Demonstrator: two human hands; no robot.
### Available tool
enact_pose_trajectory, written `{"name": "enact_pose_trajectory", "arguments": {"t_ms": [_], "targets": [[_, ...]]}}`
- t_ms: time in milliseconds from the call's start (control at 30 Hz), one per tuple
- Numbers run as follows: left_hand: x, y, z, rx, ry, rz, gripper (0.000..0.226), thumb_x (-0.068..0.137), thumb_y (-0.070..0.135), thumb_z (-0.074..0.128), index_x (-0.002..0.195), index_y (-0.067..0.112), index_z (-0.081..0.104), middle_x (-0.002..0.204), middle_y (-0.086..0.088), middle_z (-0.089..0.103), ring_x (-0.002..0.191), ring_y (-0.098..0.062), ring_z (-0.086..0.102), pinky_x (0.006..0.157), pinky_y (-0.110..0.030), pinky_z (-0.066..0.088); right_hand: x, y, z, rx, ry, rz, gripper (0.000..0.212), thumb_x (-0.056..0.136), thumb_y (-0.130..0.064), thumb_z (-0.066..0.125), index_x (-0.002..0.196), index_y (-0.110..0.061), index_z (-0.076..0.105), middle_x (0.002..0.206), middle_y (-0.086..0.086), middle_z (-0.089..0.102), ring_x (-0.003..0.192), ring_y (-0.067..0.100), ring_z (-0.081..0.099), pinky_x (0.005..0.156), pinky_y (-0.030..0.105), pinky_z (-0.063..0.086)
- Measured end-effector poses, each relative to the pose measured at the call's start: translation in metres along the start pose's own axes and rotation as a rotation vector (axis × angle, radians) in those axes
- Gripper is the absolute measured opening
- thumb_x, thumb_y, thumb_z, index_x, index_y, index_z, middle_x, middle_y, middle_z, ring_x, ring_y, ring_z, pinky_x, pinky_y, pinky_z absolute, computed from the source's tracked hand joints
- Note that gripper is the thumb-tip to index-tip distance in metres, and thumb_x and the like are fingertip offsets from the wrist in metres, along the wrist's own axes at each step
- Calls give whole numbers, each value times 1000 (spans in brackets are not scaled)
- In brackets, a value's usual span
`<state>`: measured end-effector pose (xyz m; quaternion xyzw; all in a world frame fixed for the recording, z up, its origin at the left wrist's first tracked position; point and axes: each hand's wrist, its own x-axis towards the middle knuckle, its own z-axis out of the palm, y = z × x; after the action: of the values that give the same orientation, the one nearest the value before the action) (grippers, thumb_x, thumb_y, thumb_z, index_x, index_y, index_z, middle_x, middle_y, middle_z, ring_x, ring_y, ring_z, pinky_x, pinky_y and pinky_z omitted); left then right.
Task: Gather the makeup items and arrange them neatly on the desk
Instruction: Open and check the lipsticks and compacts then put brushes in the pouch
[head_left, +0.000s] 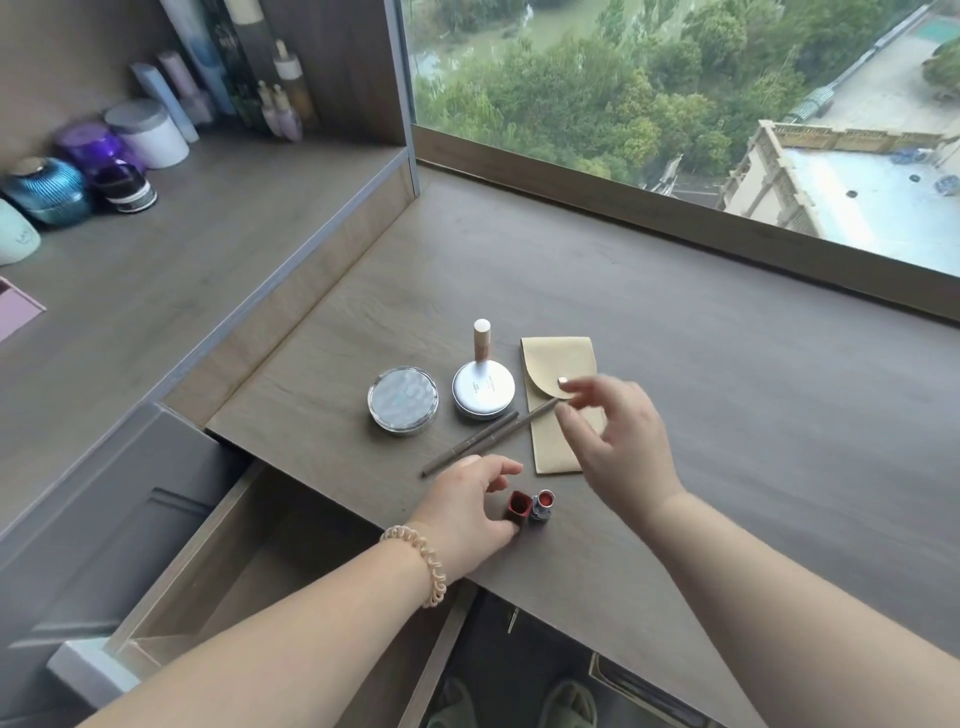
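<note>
On the grey wood desk (727, 395) lie a silver round compact (403, 399), a white round compact (483, 389) and an upright beige tube (481, 340) behind it. Two thin brown pencils (470, 440) lie slanted in front of the compacts. A beige snap pouch (545, 364) lies to their right. A red square lipstick (518, 506) and a silver lipstick (543, 506) stand side by side near the front edge. My left hand (467, 512) is loosely curled beside the red lipstick, thumb touching its base. My right hand (618, 441) hovers open over the pouch, one fingertip near a pencil's end.
An open drawer (234, 571) juts out below the desk's front left. A raised shelf (182, 249) on the left carries jars (148, 132) and bottles (283, 98). A large window (675, 78) runs along the back. Slippers (569, 704) show on the floor below.
</note>
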<state>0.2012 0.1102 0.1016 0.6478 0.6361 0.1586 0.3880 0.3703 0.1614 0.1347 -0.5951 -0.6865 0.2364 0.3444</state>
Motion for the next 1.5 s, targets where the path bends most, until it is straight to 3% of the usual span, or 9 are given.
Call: {"name": "enact_pose_trajectory", "arguments": {"t_ms": [167, 300, 600, 767, 967, 1133, 1233, 1367, 1500], "targets": [[-6, 9, -10, -117, 24, 22, 60, 65, 50, 72, 121, 38, 53, 108, 20, 56, 110, 2, 48, 96, -20, 37, 68, -26, 29, -257, -257, -34, 39, 90, -18, 48, 128, -28, 53, 120, -2, 58, 116, 20, 50, 93, 35, 39], [5, 9, -32, -264, 251, -45, 34, 79, 33, 68, 113, 30, 62, 101, 14, 62, 93, 3, 55, 85, -19, 44, 101, -37, 58, -450, -415, -88, 44, 96, -20, 41, 138, -30, 42, 138, -2, 46, 125, 24, 43, 92, 36, 36], [25, -11, -64, -373, 415, -180, 22, 86, 26, 64, 107, 24, 62, 97, 8, 63, 89, -4, 59, 78, -13, 43, 115, -36, 79, -658, -284, -224, 33, 89, -12, 49, 114, -29, 60, 101, -10, 69, 106, 20, 50, 79, 34, 32], [25, -9, -72, -312, 497, -93, 40, 87, 36, 60, 126, 33, 52, 116, 11, 50, 104, -5, 50, 87, -22, 41, 99, -86, 46, -285, -378, -266, 21, 89, -34, 56, 100, -22, 68, 94, -6, 72, 95, 19, 60, 82, 34, 45], [20, 4, -81, -422, 332, 19, 17, 90, 33, 56, 73, 34, 58, 62, 9, 50, 57, -8, 45, 57, -32, 41, 83, -105, 31, -212, -558, -104, 36, 91, -46, 50, 84, -17, 69, 76, 0, 69, 78, 21, 64, 68, 33, 51], [4, 14, -84, -584, 37, 126, 16, 97, 8, 45, 109, 15, 53, 85, 19, 59, 73, 16, 58, 68, -8, 44, 71, -99, 36, -428, -701, -81, 57, 93, -51, 36, 84, -6, 70, 70, 9, 62, 67, 24, 56, 59, 33, 44], [-5, 19, -94, -595, -113, 54, 14, 97, 15, 44, 87, 14, 53, 44, 16, 46, 38, 3, 40, 45, -10, 31, 52, -87, 40, -90, -708, -30, 53, 91, -43, 40, 70, 3, 55, 63, 13, 41, 57, 22, 36, 54, 36, 32], [-14, 17, -103, -738, -317, -34, 27, 82, 40, 49, 71, 17, 41, 48, 8, 25, 42, -6, 19, 42, -22, 10, 30, -79, 33, 243, -576, -203, 50, 99, -34, 44, 50, -27, 49, 52, 4, 47, 52, 13, 40, 52, 28, 34], [-15, 11, -91, -631, -236, -16, 31, 92, 34, 54, 106, 6, 52, 60, 2, 29, 43, -4, 26, 41, -15, 24, 35, -72, 20, 49, -679, -256, 50, 94, -55, 35, 58, -23, 46, 56, -3, 46, 54, 14, 44, 56, 33, 39]]}}
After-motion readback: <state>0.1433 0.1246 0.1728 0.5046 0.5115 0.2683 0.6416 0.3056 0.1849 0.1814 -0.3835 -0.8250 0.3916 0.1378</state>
